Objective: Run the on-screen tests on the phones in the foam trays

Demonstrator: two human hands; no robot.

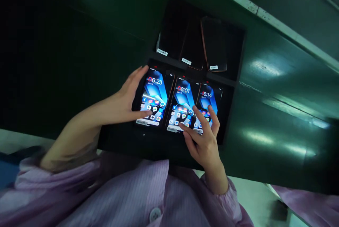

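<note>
Directly below your head camera a black tray point(227, 114) lies on a glossy green surface point(278, 96), and every place given here is measured from that tray. Its near row holds three lit phones point(182, 92) lying face up, side by side with edges almost touching, most likely so that all the screens can be read at one glance. A raised divider across the tray's middle keeps them apart from three dark phones point(193, 43) in the far row, each with a small white label at its near end.

Your left hand point(124, 101) rests at the tray's near-left corner. Its fingers are released and stretched along the left edge of the left phone point(156, 94), the fingertips reaching its far corner, while the thumb tip touches the lower screen. This bracket seems to steady the phone in its slot rather than lift it. Your right hand point(203, 142) comes in over the tray's near edge, fingers spread and unclenched, the tips resting on the lower screens of the middle phone point(182, 99) and the right phone point(208, 96). It grasps nothing.

All three lit screens show a blue angular wallpaper, rows of coloured app icons and a large clock: 06:23, 06:01 and 16:14, from left to right. Purple striped sleeves point(132, 191) fill the view nearer than the tray, and a pale metal rail point(265, 15) runs beyond it.
</note>
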